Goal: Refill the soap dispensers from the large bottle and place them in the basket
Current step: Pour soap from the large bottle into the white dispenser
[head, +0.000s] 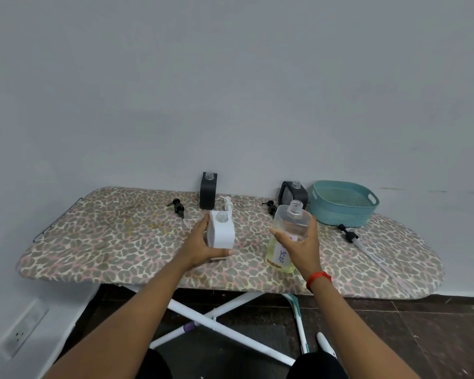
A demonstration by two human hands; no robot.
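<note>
Head view: left grip (203,243) clasps white dispenser (220,233); right grip (301,242) clasps large bottle (289,228).

A plain grey wall (230,77) fills my upper frame; dark floor (408,329) below, socket (22,328) lower left, leopard-print surface (115,242) centre.

Single head view, worn high, facing forward and down toward wall. Ironing board (99,231) spans frame width, close, at arm's reach. Both forearms enter from bottom edge; fingers (203,228) sit mid-frame. Beyond fingertips: wall fills upper half. Below wrists: board legs, dark floor.
</note>
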